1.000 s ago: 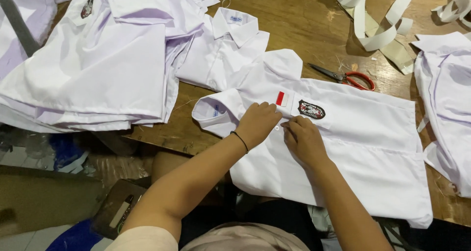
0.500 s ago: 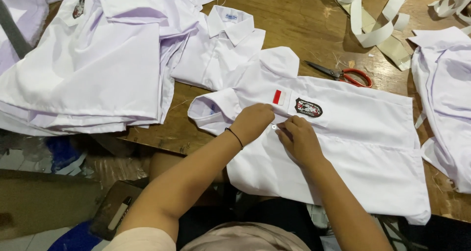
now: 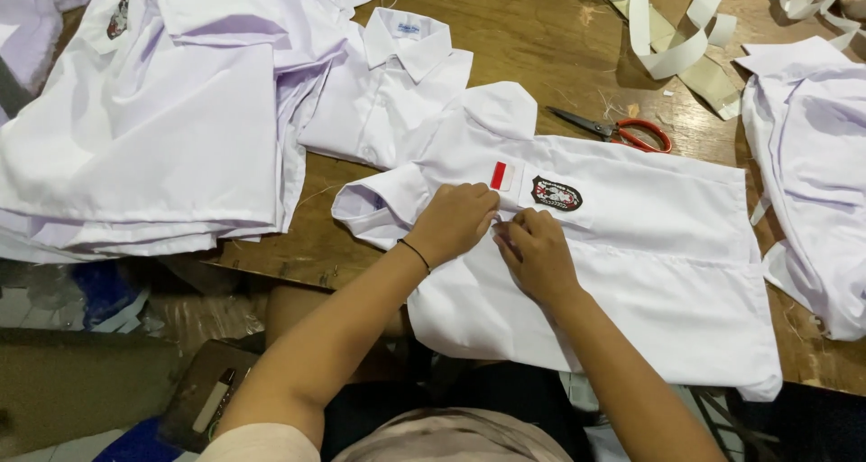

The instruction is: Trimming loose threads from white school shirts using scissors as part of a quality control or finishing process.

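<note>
- left hand [image 3: 456, 220] and right hand [image 3: 534, 254] each had a pinching grip on the white shirt [image 3: 631, 263], just below its red-and-white patch [image 3: 499, 175].
- shirt lay flat on the wooden counter [image 3: 541, 38], red-handled scissors [image 3: 622, 130] nearby.

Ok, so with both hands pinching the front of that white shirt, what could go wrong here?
1. The white shirt overhangs the wooden table edge near the person; a tug could drag it off.
2. The left hand and right hand bunch the fabric, which may crease.
3. The scissors lie touching the shirt's far edge and might snag it.
</note>
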